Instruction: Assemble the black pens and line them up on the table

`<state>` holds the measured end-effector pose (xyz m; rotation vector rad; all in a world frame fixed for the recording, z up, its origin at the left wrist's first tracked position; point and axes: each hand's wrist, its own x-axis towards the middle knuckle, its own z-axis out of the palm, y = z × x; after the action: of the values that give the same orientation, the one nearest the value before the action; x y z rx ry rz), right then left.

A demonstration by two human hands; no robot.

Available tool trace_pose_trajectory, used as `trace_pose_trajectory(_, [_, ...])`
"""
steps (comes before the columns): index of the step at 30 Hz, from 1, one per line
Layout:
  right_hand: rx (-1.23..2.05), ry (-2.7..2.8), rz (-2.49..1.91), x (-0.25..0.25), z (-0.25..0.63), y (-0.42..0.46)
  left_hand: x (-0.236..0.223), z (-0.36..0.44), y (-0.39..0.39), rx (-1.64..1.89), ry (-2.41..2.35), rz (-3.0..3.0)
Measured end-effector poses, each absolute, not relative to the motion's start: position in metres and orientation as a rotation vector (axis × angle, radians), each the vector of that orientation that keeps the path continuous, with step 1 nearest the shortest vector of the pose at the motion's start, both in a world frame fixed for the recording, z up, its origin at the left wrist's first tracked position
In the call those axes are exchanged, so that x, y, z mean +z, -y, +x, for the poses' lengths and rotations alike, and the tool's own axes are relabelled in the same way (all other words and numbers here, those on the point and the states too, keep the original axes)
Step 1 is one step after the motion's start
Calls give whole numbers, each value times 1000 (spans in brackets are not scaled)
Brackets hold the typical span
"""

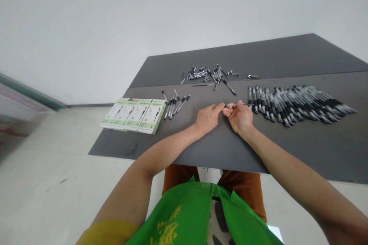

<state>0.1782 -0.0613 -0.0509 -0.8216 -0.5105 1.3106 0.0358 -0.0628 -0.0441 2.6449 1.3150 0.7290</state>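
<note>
Between my two hands a pen lies sideways over the grey table, dark at its left end. The fingers of my left hand are closed on that left end. My right hand, palm turned partly up, has its fingers wrapped round the pen's other part. Close by on the right a long row of black-gripped clear pens is laid out side by side. Left of my hands is a small group of pens. Farther back lies a loose pile of caps and pen parts.
Green-and-white pen boxes sit side by side at the table's left. A thin dark refill lies before the pile, and a single pen rests right of it. A small clear-and-black piece lies farther right. A white wall stands behind the table.
</note>
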Motion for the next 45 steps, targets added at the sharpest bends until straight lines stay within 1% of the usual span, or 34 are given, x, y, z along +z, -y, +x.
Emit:
trace_pose_trajectory(6, [1039,749,-843,-46,176,68,-43,32,63,803,-1216,2613])
trace_pose_trajectory(12, [966,959,-929,-31,177,80,-47,31,60,866,-1193,2434])
trace_pose_trajectory(17, [1157,975,-919,-13,187,81,-50,28,55,1005,-1173,2243])
trace_pose_trajectory(21, [1389,1030,-952,1,210,81,-48,26,57,931,-971,2345])
trace_pose_trajectory(24, [1449,1133,-1031,-1,213,85,-47,24,59,843,-849,2403])
trace_pose_trajectory(30, [1241,1228,-1078,-18,184,90,-48,22,54,853,-844,2214])
trace_pose_trajectory(35, [970,1349,-1033,-24,174,89,-51,26,51,1071,-940,2055])
trace_pose_trajectory(40, [645,1504,-1251,-40,175,84,-53,34,54,1385,-918,2046])
trace_pose_trajectory(42, [606,1515,-1326,-47,170,82,-53,37,55,1420,-898,2059])
trace_pose_trajectory(45, [577,1492,-1318,-53,154,84,-53,39,55,1442,-945,2014])
